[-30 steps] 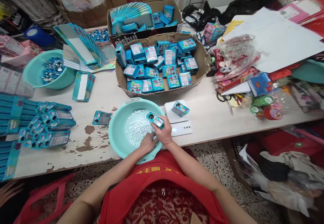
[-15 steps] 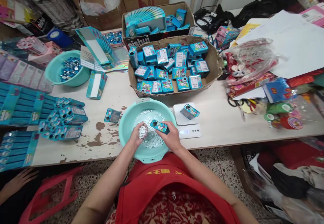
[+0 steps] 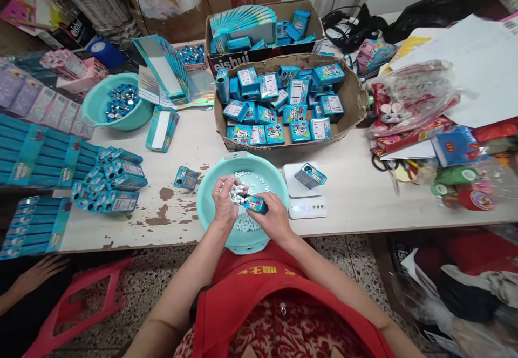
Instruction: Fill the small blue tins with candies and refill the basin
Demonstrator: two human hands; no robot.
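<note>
Over the turquoise basin (image 3: 206, 207), my left hand (image 3: 225, 202) is cupped around a heap of small white candies (image 3: 238, 191). My right hand (image 3: 275, 216) grips a small blue candy box (image 3: 256, 203), tilted so that its end with the round hole meets the candies in my left palm. More loose white candies (image 3: 247, 223) lie in the bottom of the basin. To the right, another blue box (image 3: 310, 175) rests tilted on a white kitchen scale (image 3: 295, 186) with a lit display. A single blue box (image 3: 186, 178) lies on the table left of the basin.
A torn carton (image 3: 283, 144) full of blue boxes stands behind the basin. At left are grouped boxes (image 3: 117, 185) and a bowl (image 3: 133, 120) of shiny blue-silver pieces. Plastic bags (image 3: 421, 93) and papers crowd the right. Another person's hand (image 3: 40, 274) shows at lower left.
My left hand has risen and turned its palm toward the box, bringing the candies against its holed end. The box in my right hand now meets them. The view has shifted slightly.
</note>
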